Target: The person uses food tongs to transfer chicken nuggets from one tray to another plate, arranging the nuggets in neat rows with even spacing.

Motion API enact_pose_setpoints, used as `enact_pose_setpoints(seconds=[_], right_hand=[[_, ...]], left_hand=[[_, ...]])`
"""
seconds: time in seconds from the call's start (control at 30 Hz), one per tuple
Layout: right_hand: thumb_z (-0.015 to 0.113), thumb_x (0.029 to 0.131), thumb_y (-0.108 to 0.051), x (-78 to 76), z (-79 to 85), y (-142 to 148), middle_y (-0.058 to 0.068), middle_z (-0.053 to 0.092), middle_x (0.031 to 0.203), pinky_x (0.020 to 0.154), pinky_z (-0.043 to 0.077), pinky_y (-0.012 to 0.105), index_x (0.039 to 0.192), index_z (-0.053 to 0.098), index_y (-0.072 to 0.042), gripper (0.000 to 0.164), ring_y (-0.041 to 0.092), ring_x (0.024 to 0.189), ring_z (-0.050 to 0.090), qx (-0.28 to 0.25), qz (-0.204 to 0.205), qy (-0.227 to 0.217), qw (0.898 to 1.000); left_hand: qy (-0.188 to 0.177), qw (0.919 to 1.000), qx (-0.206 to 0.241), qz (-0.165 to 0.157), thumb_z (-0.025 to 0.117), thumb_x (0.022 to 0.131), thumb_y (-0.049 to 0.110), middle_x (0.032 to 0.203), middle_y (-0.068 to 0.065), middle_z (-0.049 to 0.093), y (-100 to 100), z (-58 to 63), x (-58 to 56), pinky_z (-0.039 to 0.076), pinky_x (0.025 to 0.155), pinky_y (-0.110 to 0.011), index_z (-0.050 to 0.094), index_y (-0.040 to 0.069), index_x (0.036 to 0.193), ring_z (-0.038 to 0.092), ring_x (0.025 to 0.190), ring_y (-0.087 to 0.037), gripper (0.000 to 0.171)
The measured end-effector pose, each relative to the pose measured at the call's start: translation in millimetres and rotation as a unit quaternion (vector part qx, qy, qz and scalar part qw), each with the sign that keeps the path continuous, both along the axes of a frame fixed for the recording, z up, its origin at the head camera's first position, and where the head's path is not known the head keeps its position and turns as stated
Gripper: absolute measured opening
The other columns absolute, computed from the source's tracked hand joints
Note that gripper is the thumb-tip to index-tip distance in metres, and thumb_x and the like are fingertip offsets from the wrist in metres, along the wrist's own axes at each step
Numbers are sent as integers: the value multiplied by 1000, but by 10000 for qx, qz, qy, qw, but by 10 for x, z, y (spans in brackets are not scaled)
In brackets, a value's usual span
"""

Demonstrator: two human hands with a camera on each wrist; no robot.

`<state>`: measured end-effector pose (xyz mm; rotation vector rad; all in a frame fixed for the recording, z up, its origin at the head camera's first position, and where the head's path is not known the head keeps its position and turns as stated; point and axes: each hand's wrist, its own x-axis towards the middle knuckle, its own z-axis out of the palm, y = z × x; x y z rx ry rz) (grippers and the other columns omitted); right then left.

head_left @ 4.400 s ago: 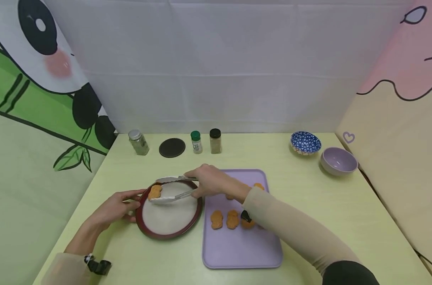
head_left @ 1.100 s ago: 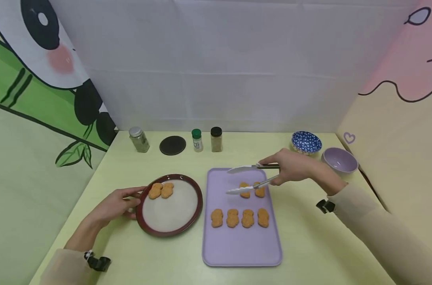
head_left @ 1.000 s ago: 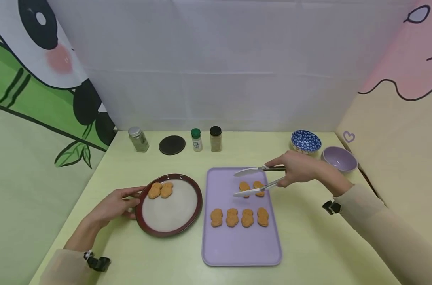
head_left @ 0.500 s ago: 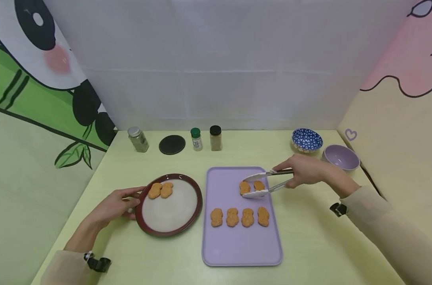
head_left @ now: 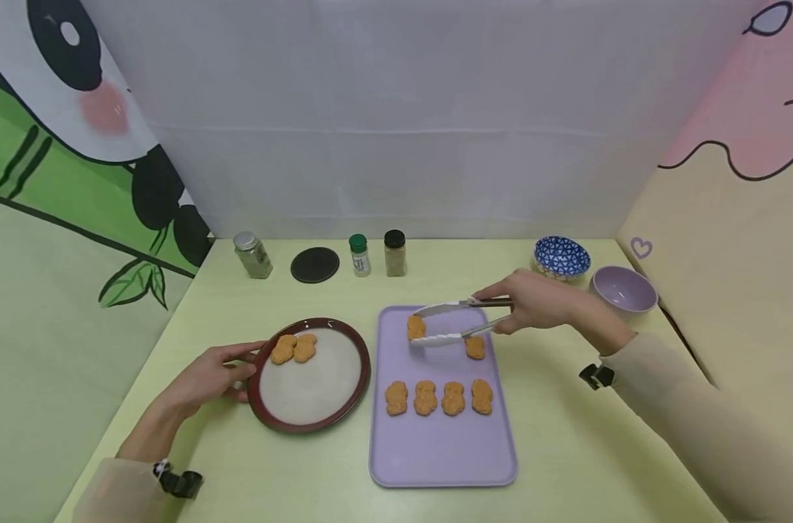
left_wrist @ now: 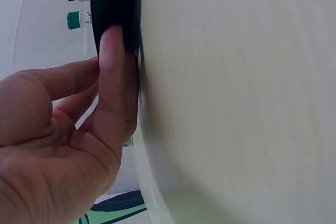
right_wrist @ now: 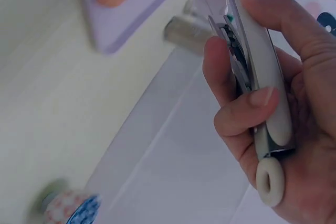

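Note:
In the head view my right hand (head_left: 537, 299) grips metal tongs (head_left: 438, 339) with pale tips. A bear-shaped nugget (head_left: 416, 327) is between the tips, over the far left of the lilac tray (head_left: 444, 457). The right wrist view shows my fingers curled round the tongs' handles (right_wrist: 257, 72). Another nugget (head_left: 475, 348) lies at the tray's back right, and several nuggets (head_left: 425, 397) form a row across its middle. My left hand (head_left: 215, 378) holds the left rim of a brown-rimmed plate (head_left: 308, 425), on which two nuggets (head_left: 295, 349) touch. Close up, my left fingers (left_wrist: 111, 77) press the plate's dark side.
Along the back of the table stand a silver-lidded jar (head_left: 253, 256), a black disc (head_left: 314, 265), a green-capped shaker (head_left: 359, 256) and a black-capped jar (head_left: 395, 254). At the back right, beyond my right hand, are a blue patterned bowl (head_left: 562, 256) and a lilac bowl (head_left: 624, 289).
The tongs have closed on the left nugget of the tray's back pair and carried it leftward. Earlier, they set a nugget on the plate and came back to the tray. My left hand stays put.

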<state>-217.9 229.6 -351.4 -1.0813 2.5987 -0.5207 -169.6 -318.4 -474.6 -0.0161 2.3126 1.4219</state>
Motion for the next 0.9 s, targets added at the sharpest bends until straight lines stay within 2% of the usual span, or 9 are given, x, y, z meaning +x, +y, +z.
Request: enact_pose_setpoints(seconds=[0.2, 0.27, 0.33, 0.43, 0.63, 0.9], right_hand=[[76, 76, -24, -92, 52, -714, -5, 68, 88, 51, 41, 25, 129, 60, -11, 57, 6, 53, 43, -25, 212, 387, 9990], [76, 76, -26, -120, 14, -953, -4, 67, 103, 58, 43, 25, 129, 60, -14, 57, 8, 63, 49, 87, 187, 447, 9988], [76, 76, -27, -136, -33, -1160, -5, 66, 109, 64, 45, 25, 129, 60, -16, 56, 10, 73, 52, 199, 163, 418, 9988], [76, 76, -27, -155, -126, -1386, -5, 65, 115, 69, 46, 26, 130, 60, -18, 56, 10, 81, 53, 356, 135, 302, 9988], [76, 77, -28, -168, -254, -1591, -5, 65, 113, 65, 46, 26, 129, 60, -18, 56, 12, 75, 52, 537, 122, 228, 9982], [76, 77, -28, -176, -269, -1650, -8, 66, 108, 65, 45, 27, 127, 62, -18, 53, 13, 77, 52, 542, 171, 161, 9983]], left_hand=[[-25, 10000, -41, 23, 55, 95, 10, 136, -26, 43, -10, 11, -1, 56, 65, -40, 45, 12, 141, 61, 89, -28, 47], [-48, 10000, -27, 35, 54, 95, 10, 135, -26, 44, -13, 8, 4, 56, 66, -40, 45, 12, 141, 61, 90, -28, 47], [-66, 10000, -8, 41, 54, 95, 10, 135, -25, 44, -17, -2, 5, 56, 66, -40, 45, 12, 141, 61, 92, -28, 47], [-66, 10000, -12, 25, 55, 95, 11, 136, -25, 44, -17, -17, -1, 56, 66, -40, 45, 13, 141, 61, 92, -27, 47], [-43, 10000, -84, -23, 55, 95, 12, 135, -23, 45, 4, -13, -21, 56, 66, -40, 46, 15, 141, 60, 91, -27, 47], [-28, 9999, -94, -43, 55, 95, 10, 135, -24, 45, -2, 1, -12, 56, 67, -40, 45, 13, 141, 60, 93, -27, 47]])
